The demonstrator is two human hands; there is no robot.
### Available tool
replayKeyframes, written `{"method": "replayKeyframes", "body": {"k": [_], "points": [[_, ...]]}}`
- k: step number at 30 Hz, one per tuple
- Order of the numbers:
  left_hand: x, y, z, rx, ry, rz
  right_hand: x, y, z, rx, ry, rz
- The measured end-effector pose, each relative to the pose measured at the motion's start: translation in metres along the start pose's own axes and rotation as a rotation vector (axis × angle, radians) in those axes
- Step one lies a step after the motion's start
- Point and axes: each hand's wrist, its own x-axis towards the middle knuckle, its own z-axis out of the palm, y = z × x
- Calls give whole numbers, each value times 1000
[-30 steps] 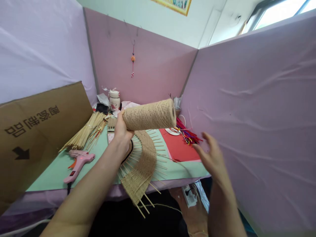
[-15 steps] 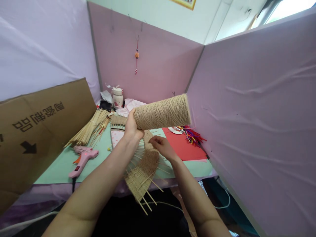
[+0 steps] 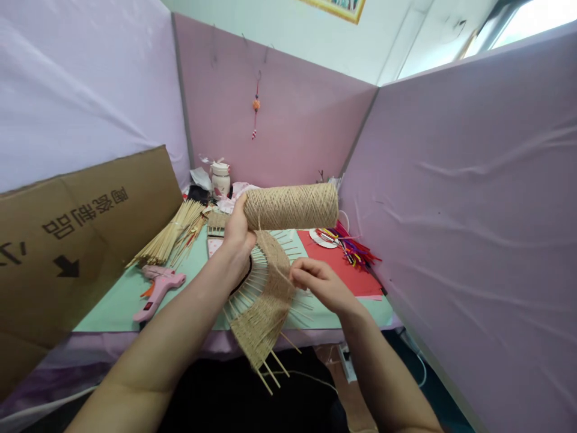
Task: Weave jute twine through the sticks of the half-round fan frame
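Observation:
My left hand [image 3: 240, 231] grips the near end of a big spool of jute twine [image 3: 295, 206], held level above the table. A strand of twine [image 3: 276, 269] runs from the spool down to my right hand [image 3: 313, 278], whose fingers are pinched on it. Below both hands lies a curved woven piece [image 3: 265, 319], twine laced across thin bamboo sticks [image 3: 268, 376] that stick out at its edges. The woven piece overhangs the table's front edge. Part of it is hidden behind my left hand and forearm.
A pink glue gun [image 3: 160, 291] and a bundle of bamboo sticks [image 3: 169, 234] lie at left beside a cardboard box [image 3: 90, 240]. Red paper [image 3: 345, 273] and colourful pipe cleaners [image 3: 356, 249] are at right. A white bottle [image 3: 220, 179] stands behind; purple partitions [image 3: 460, 180] enclose the table.
My right hand has moved right and away from the woven piece, drawing the strand out from the spool. The spool has levelled and its far end has dropped a little.

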Motion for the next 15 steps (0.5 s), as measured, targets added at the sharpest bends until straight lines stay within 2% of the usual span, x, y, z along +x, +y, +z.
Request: {"method": "replayKeyframes", "body": {"k": [2, 4, 5, 6, 8, 10, 11, 12, 13, 15], "points": [[-3, -2, 1, 21, 58, 108, -2, -8, -7, -44, 170, -79], [-10, -6, 5, 32, 80, 175, 10, 1, -6, -83, 335, -91], [-13, -8, 8, 36, 75, 196, 18, 10, -1, -99, 370, -67], [-17, -9, 11, 42, 64, 213, 26, 20, 7, -108, 354, -36], [-22, -11, 14, 71, 26, 237, 35, 38, 29, -30, 210, 6], [-22, -9, 13, 129, -9, 272, 32, 41, 47, 128, 37, 39], [-21, -7, 10, 169, -25, 293, 26, 36, 51, 176, -7, 48], [-19, -4, 7, 212, -40, 316, 18, 28, 48, 186, 0, 50], [-17, 0, 3, 257, -56, 334, 9, 18, 40, 141, 69, 27], [-11, 8, -5, 354, -95, 326, -6, -3, 5, -4, 308, -70]]}}
